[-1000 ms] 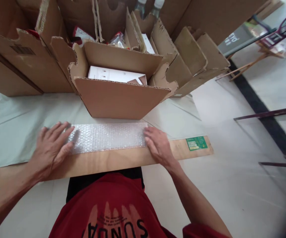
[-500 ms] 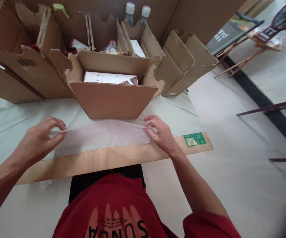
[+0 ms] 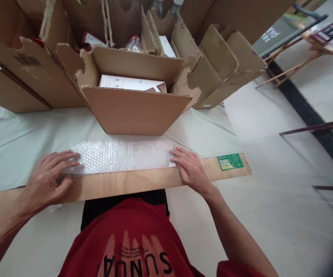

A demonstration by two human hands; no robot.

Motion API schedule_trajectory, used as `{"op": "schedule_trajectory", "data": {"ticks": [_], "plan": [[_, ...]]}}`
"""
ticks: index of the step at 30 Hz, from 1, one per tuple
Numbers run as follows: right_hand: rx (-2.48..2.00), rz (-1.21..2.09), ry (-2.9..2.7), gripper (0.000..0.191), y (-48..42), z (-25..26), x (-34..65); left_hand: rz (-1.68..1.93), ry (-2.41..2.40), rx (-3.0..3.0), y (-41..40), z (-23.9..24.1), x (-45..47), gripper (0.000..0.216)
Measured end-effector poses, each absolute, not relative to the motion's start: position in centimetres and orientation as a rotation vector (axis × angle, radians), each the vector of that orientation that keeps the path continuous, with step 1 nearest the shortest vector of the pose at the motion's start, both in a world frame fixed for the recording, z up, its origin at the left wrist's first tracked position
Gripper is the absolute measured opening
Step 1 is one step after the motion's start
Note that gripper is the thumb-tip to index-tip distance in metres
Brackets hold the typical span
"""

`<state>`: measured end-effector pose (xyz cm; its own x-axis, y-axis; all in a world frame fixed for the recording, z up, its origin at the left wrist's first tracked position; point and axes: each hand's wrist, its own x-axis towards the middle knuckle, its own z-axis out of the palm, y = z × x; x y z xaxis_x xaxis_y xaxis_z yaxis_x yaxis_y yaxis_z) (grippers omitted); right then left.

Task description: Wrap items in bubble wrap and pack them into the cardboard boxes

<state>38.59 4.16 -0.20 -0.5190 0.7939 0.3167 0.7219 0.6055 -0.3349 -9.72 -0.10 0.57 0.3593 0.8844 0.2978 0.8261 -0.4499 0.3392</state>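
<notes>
The left hand (image 3: 47,175) at 9 o'clock and the right hand (image 3: 190,169) at 3 o'clock, both open and flat, press the clear bubbly plastic strip (image 3: 123,156). It lies smooth; nothing is wrapped yet.

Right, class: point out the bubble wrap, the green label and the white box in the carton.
bubble wrap (image 3: 123,157), head view, middle of the strip.
green label (image 3: 230,162), head view, its centre.
white box (image 3: 126,82), head view, top face.
</notes>
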Motion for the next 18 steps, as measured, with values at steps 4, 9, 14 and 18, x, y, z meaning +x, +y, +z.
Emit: {"op": "schedule_trajectory", "data": {"ticks": [4,9,14,18], "plan": [[-1.284,0.165,-2.264,0.036,4.4,2.1,37.4,0.789,1.611,2.483,-0.3,3.1,-7.6,0.031],[-1.064,0.351,-2.479,0.041,6.6,2.2,26.2,0.698,1.521,2.675,2.0,1.0,-1.1,0.058],[-0.983,0.440,-2.722,0.038,7.9,-0.3,19.3,0.420,1.703,2.611,2.5,-2.8,-0.6,0.065],[-0.982,0.422,-2.727,0.048,7.2,-1.3,24.0,0.390,1.747,2.556,1.7,-3.0,-1.8,0.064]]}}
